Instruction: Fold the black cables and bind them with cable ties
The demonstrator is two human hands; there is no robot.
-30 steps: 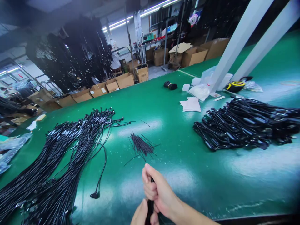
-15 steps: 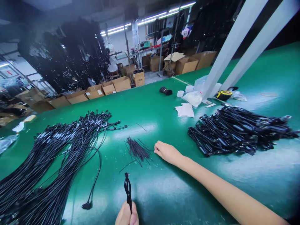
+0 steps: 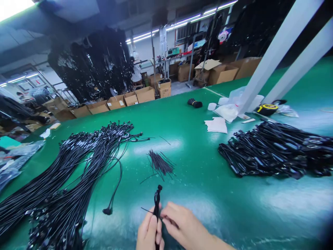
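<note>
My left hand is closed around a black cable folded into a narrow upright bundle, its top end sticking up above the fingers. Pinched at the bundle's right side, my right hand holds a thin black twist tie that passes across the cable, one end poking out to the left. Beyond the hands lies a small pile of loose black twist ties. On the left spreads a large heap of long straight cables, with one plug end lying apart.
Folded cable bundles are heaped on the right of the green table. Near the white posts are a yellow tape measure, plastic bags and torn paper. Cardboard boxes line the far edge.
My right hand has come back from beside the tie pile to the cable bundle, bringing a twist tie. The view has turned slightly left.
</note>
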